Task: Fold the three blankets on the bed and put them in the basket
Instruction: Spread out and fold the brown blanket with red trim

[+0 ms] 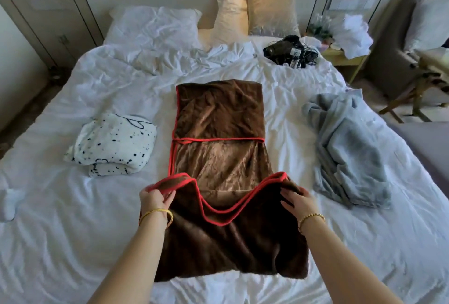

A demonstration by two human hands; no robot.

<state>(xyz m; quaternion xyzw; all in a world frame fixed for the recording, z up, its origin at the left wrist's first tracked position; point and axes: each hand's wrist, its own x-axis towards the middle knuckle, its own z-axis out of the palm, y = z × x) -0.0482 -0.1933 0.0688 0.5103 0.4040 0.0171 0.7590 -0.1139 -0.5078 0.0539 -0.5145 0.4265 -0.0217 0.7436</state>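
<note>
On the bed, seen from its foot with 12 o'clock toward the pillows:
Bed (85, 218): covered in a rumpled white sheet; it carries all three blankets.
Brown blanket (218, 119): lies at the centre in a long strip running from 6 to 12 o'clock, red piping along its edges; its far end is already doubled back, with a red edge crossing the strip.
Left hand (155, 200): grips the near left corner of the brown blanket, fingers curled round the red edge and lifting it off the bed.
Right hand (297, 202): holds the near right corner, fingers bent over the cloth; the red edge sags in a curve between the two hands.
White spotted blanket (111, 144): folded into a thick bundle at 9 o'clock, apart from the brown one.
Grey blanket (347, 157): in a loose unfolded heap at 3 o'clock.
Pillows (155, 26): at 12 o'clock, against the headboard.
Black cables (290, 52): a tangle at 1 o'clock, near the far right corner.
</note>
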